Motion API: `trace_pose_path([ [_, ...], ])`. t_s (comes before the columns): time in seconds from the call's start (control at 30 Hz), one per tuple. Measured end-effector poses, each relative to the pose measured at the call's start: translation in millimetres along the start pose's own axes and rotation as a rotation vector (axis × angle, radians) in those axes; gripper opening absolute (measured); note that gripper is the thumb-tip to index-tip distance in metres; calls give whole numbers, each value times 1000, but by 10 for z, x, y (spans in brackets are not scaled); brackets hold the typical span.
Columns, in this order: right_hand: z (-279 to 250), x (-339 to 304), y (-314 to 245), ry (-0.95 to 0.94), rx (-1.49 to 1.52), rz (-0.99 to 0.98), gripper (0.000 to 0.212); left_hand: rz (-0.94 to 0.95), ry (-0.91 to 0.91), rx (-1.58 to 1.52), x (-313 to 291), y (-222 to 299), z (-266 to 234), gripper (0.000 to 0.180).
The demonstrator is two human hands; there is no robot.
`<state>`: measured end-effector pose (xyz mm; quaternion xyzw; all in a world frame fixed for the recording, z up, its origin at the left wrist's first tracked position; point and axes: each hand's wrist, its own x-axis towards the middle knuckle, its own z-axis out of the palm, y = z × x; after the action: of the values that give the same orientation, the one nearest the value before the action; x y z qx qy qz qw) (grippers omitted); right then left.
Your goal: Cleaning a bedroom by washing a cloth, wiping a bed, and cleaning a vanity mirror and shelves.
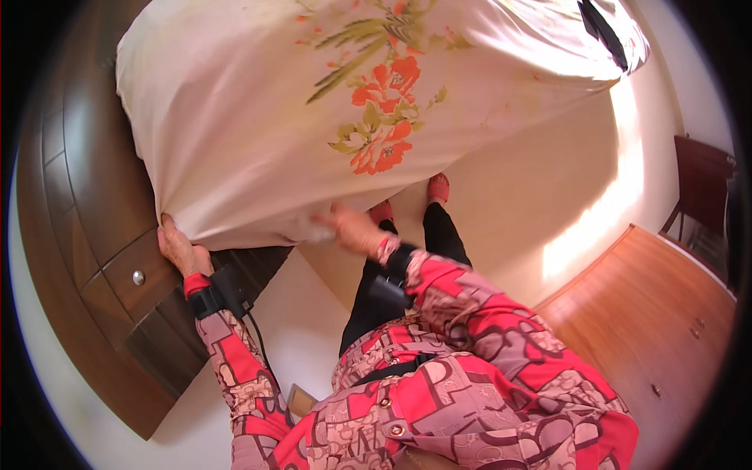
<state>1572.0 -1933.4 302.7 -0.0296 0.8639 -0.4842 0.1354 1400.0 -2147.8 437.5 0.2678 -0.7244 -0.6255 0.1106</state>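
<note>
Close by dark drawers [129, 291], left hand [180, 249] grips floral sheet [251, 133]; right hand [356, 229] blurred, grip unclear; wooden cabinet [627, 329] well apart

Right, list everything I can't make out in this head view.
All in the head view:
Right hand: fingers blurred, so their hold on the floral cloth is unclear.
Floral cloth's far side: cut off by the top edge.
Anything behind the cloth: hidden by it.
Black object, upper right: cut off by the top edge; kind unclear.
</note>
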Motion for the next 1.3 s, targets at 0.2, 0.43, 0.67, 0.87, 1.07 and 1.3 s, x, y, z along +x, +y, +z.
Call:
trace_pose_path([
  [0.2,380,-872,735,454,631,535,35,149,-27,69,155,96,-28,36],
  [0.43,-357,-800,1796,1483,1358,877,12,190,-64,338,142,222,-175,40],
  [0.67,969,-270,419,288,947,1142,9,168,-83,354,241,244,-261,39],
  [0.87,467,-1104,1202,673,1518,1000,13,183,-156,471,315,305,-99,43],
  [1.07,-1665,-1583,1462,1637,805,538,17,95,-328,325,739,183,-218,40],
  [1.3,-983,-1125,844,498,157,441,24,444,133,731,89,375,-64,59],
])
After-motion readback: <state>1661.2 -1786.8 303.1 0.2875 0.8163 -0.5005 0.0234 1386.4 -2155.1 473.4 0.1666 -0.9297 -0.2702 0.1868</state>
